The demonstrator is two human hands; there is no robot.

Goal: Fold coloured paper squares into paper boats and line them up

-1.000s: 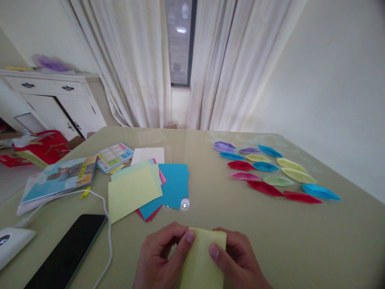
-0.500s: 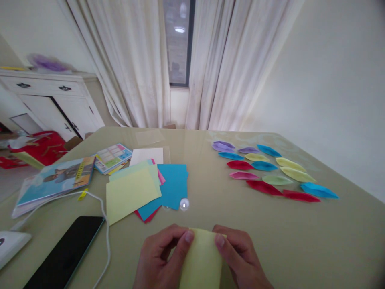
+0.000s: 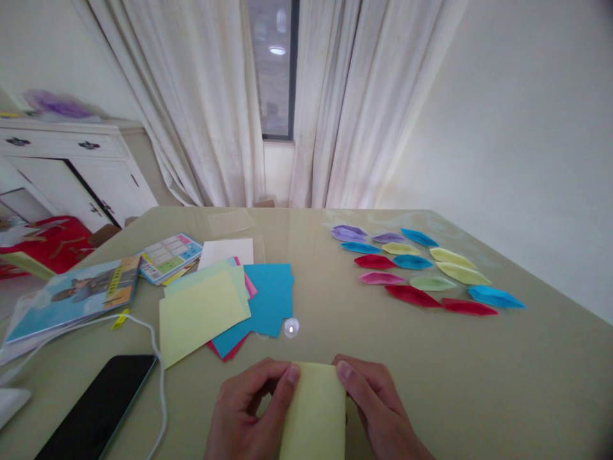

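A pale yellow sheet of paper (image 3: 315, 415), narrow as if folded, is held up near the front of the table between both hands. My left hand (image 3: 253, 409) pinches its upper left corner, thumb in front and fingers behind. At the upper right corner, my right hand (image 3: 376, 406) grips it the same way. The sheet's lower end runs out of the picture. Beyond the hands on the right lie several folded paper boats, among them a red one (image 3: 412, 296), a blue one (image 3: 496, 296) and a light green one (image 3: 431, 283).
Left of centre, loose sheets overlap, a yellow one (image 3: 204, 313) over a blue one (image 3: 271, 297). Farther left lie a booklet (image 3: 71, 294), a printed card (image 3: 171, 255), a black phone (image 3: 98, 409) and a white cable (image 3: 160, 377). A small round bright spot (image 3: 291, 328) shows on the table (image 3: 460, 377).
The top edge of the yellow paper has become straighter and flatter between my fingers. Both hands keep their pinch. The whole view has turned slightly right.
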